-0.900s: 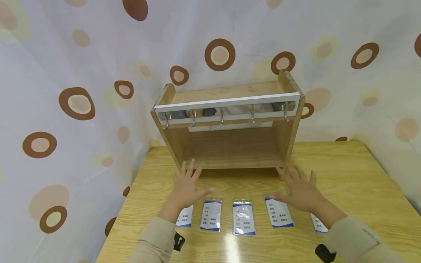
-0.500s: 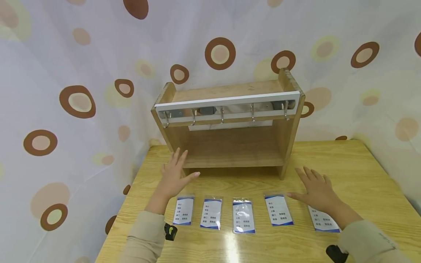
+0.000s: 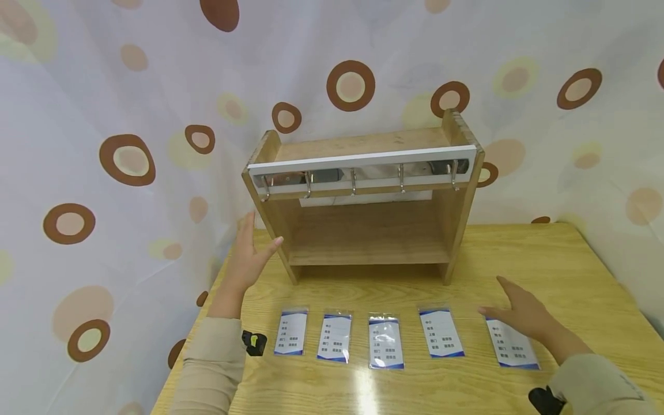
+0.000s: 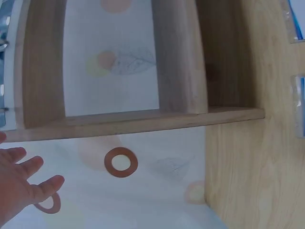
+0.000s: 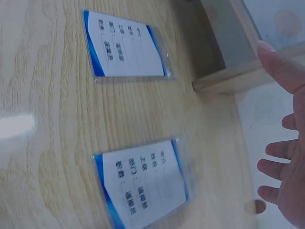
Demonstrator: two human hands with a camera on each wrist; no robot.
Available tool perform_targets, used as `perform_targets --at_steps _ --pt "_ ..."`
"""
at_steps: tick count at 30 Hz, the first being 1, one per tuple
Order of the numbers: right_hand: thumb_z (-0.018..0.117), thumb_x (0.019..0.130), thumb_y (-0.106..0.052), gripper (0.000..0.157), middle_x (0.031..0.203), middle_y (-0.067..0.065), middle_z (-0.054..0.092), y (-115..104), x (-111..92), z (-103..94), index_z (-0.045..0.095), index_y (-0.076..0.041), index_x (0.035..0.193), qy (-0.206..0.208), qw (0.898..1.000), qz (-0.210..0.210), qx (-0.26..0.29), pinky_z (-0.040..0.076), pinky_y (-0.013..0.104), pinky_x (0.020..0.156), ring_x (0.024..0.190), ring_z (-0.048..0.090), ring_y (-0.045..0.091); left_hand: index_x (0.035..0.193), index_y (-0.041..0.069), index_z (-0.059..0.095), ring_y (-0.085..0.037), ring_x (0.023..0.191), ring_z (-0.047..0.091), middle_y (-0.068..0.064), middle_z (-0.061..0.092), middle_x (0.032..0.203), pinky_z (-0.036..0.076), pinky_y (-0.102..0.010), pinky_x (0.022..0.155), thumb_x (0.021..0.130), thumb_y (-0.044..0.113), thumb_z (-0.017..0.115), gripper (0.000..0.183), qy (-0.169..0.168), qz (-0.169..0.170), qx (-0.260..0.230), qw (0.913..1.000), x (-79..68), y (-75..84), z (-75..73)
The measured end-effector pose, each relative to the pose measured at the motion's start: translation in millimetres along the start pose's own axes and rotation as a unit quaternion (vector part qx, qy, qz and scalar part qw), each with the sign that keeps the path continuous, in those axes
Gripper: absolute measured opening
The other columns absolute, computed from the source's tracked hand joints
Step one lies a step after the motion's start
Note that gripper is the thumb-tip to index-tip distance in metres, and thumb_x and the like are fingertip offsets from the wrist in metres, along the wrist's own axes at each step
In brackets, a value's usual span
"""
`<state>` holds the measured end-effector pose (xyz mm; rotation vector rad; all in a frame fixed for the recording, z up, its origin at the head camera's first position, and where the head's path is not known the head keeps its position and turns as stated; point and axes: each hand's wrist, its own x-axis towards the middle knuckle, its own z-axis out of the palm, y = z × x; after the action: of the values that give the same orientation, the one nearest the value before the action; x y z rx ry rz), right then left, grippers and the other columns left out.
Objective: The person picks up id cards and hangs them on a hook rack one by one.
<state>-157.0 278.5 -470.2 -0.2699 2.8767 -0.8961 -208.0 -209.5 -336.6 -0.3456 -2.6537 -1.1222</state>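
Note:
My left hand (image 3: 245,259), empty with its thumb spread from the fingers, is raised by the left side of a wooden shelf (image 3: 368,233). In the left wrist view the left fingers (image 4: 28,167) are extended near the shelf's side board. My right hand (image 3: 526,314), also empty, hovers over the top corner of the rightmost ID badge (image 3: 512,344); in the right wrist view its thumb (image 5: 276,67) and fingers stand apart. Several badges in clear sleeves lie in a row before the shelf, among them the leftmost badge (image 3: 291,332) and the middle badge (image 3: 385,343).
Across the shelf's upper front runs a white rail (image 3: 363,155) with a mirror-like strip and several metal hooks (image 3: 402,178). The shelf stands on a light wooden table (image 3: 534,259) against a dotted wall covering (image 3: 394,52).
Both hands have moved apart from the shelf's lower front: the left one leftward and up, the right one rightward and down. The outer badges have come into fuller view; shelf and badges have stayed put.

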Motion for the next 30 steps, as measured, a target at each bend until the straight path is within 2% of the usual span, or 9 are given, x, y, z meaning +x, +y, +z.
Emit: perform_targets --at_steps 5,11,18,24,30 --pt "0.055 0.081 -0.041 0.09 0.122 0.045 0.018 16.8 -4.7 1.6 0.007 0.017 0.129 -0.029 0.998 0.036 0.031 0.022 0.065 0.079 0.105 0.02 0.059 0.139 0.011 0.002 -0.027 0.128 0.003 -0.011 0.003 0.142 0.008 -0.047 0.099 0.082 0.045 0.051 0.082 0.011 -0.022 -0.036 0.999 12.9 4.8 -11.6" --pt "0.051 0.083 -0.043 0.089 0.121 0.047 0.013 40.2 -9.1 5.4 0.005 0.02 0.127 -0.062 0.993 0.082 0.057 0.022 0.065 0.079 0.105 0.017 0.06 0.139 0.011 0.003 -0.03 0.127 0.009 -0.01 0.005 0.142 0.01 -0.048 0.098 0.084 0.044 0.048 0.079 0.033 -0.049 -0.089 0.9943 26.6 11.4 -21.5" --pt "0.05 0.082 -0.047 0.094 0.119 0.048 0.011 58.8 -9.6 5.9 0.004 0.023 0.125 -0.08 0.988 0.121 0.051 0.023 0.064 0.08 0.105 0.017 0.06 0.139 0.013 0.002 -0.028 0.127 0.007 -0.007 0.004 0.143 0.011 -0.049 0.098 0.084 0.044 0.047 0.078 0.03 -0.059 -0.11 0.9917 38.3 14.5 -26.9" --pt "0.052 0.08 -0.048 0.095 0.117 0.048 0.018 65.2 -8.5 8.8 0.009 0.025 0.122 -0.091 0.986 0.135 0.037 0.028 0.061 0.079 0.103 0.023 0.059 0.14 0.016 0.001 -0.026 0.128 0.007 -0.008 0.004 0.143 0.01 -0.049 0.098 0.086 0.042 0.046 0.075 0.03 -0.059 -0.129 0.9894 47.2 15.5 -33.2" --pt "0.053 0.077 -0.053 0.099 0.116 0.046 0.023 73.4 -10.7 19.2 0.011 0.025 0.121 -0.09 0.984 0.149 0.041 0.026 0.06 0.081 0.104 0.024 0.058 0.139 0.017 0.001 -0.027 0.128 0.007 -0.007 0.003 0.143 0.01 -0.046 0.099 0.087 0.042 0.043 0.072 0.024 -0.057 -0.157 0.9857 53.4 15.8 -35.7"
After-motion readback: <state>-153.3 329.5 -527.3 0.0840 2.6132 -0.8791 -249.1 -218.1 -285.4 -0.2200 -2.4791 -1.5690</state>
